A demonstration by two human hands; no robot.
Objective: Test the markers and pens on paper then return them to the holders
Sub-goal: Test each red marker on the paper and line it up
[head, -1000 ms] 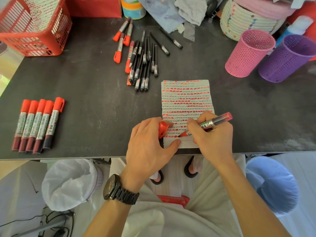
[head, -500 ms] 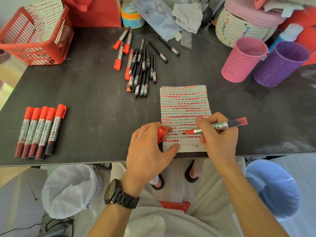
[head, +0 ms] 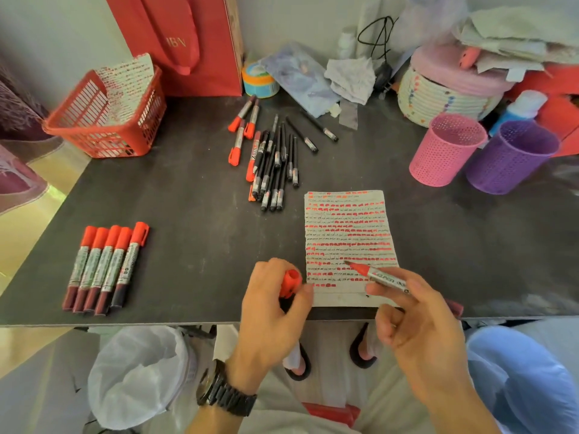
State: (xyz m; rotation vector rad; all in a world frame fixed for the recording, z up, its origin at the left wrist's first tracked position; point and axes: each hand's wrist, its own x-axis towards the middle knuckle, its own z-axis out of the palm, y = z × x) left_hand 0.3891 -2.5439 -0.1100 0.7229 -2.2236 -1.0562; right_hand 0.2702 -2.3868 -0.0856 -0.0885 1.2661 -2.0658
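A sheet of paper (head: 347, 220) covered in rows of red and black marks lies near the table's front edge. My right hand (head: 416, 327) holds an uncapped red marker (head: 376, 274) just above the paper, tip pointing up-left. My left hand (head: 269, 311) grips the marker's red cap (head: 290, 281) left of the paper. Several capped red markers (head: 105, 267) lie in a row at the left. A pile of black pens and red markers (head: 272, 158) sits at the middle back. A pink holder (head: 445, 151) and a purple holder (head: 507, 158) stand at the right.
A red basket (head: 103, 120) holding marked paper stands at the back left, beside a red bag (head: 188, 42). A woven basket (head: 438, 89), tape roll (head: 260, 79) and cloths crowd the back edge. A bin with a white liner (head: 138, 371) is below the table.
My right hand has lifted the marker's tip off the paper and turned it up-left. My left hand has come off the paper's corner, still holding the cap. The view has tilted upward.
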